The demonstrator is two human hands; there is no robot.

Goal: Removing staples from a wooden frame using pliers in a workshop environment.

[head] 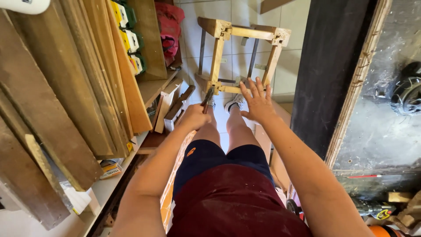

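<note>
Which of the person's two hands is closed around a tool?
The left hand: its fingers are curled around a slim tool with a dark handle, whereas the right hand is empty, fingers spread over the pale wooden frame.

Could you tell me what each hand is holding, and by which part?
The left hand grips a hand tool by its handle end; the right hand is open, holding nothing.

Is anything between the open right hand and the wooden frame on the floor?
Nothing visible. The right hand is spread open just above the wooden frame, with only tiled floor showing between. The left hand holds a tool off to the side.
</note>
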